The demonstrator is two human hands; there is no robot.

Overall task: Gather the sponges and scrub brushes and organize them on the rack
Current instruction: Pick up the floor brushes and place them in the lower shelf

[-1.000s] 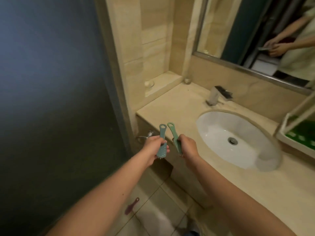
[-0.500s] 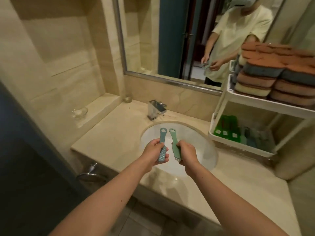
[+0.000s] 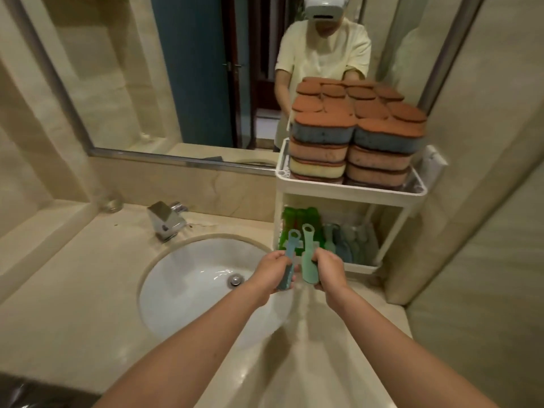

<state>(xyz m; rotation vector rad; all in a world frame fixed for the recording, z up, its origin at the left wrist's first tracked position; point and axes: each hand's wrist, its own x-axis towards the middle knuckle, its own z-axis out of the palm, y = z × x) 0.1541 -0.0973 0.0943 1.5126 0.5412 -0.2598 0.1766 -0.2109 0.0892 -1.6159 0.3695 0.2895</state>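
The blue scrub brush [image 3: 290,257] sits in the left hand [image 3: 272,272] and the pale green scrub brush [image 3: 308,260] in the right hand [image 3: 329,270]. The fingers of each hand are curled round the head end of its brush. Both brushes are held upright with their looped handles pointing up and away, side by side and nearly touching between the hands. They hang over the right rim of the sink basin [image 3: 188,278], with the counter [image 3: 59,304] spreading below and to the left of the forearms. Just beyond the hands stands the white two-tier rack [image 3: 338,185]. Its lower shelf lies directly behind the raised handles and already holds green brushes [image 3: 297,219] on the left and pale blue-grey brushes [image 3: 344,240] on the right, which seem to lean in a row. Above and beyond the hands, the upper shelf is piled with stacked sponges [image 3: 353,128], brown scouring faces up. The faucet [image 3: 164,220] is off to the left of the hands, under the mirror [image 3: 176,69]. The step in hand looks like delivery of these two brushes, and the sponges seem largely sorted. The next move calls for reaching forward under the upper shelf and tipping the handles to clear it. Each brush then needs slotting beside those of its own colour without knocking the row over.
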